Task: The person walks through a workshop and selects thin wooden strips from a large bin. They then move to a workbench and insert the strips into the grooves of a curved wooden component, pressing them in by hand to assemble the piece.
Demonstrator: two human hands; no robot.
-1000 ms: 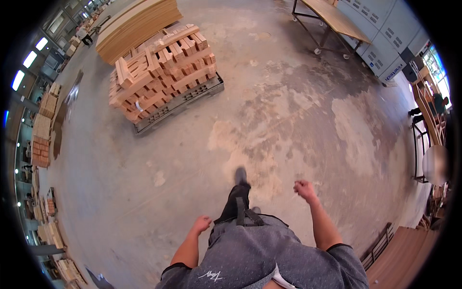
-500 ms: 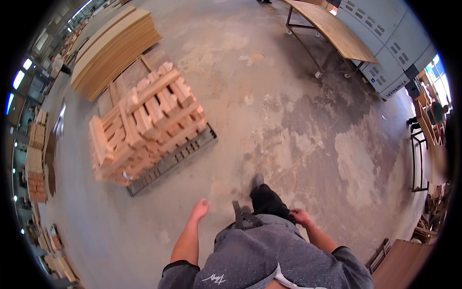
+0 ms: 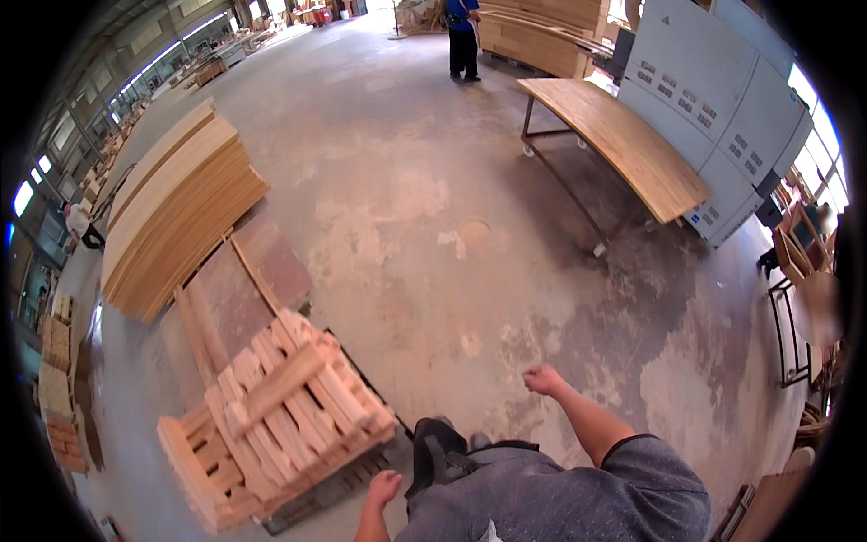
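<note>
- The left hand (image 3: 386,488) hangs empty and loosely curled just beside the stack of short wooden blocks (image 3: 280,415) on its pallet.
- The right hand (image 3: 545,379), loosely fisted and empty, swings well clear of that stack over the concrete floor (image 3: 433,226).
- Nothing is lifted yet; the stack looks untouched, so handling seems not yet begun.

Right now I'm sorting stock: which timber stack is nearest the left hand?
The crisscrossed short-block stack, right beside the left hand; the long-board stack lies farther off.

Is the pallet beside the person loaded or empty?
Loaded: the pallet carries criss-crossed layers of short wooden blocks. The left hand hangs just beside it, touching nothing.
</note>
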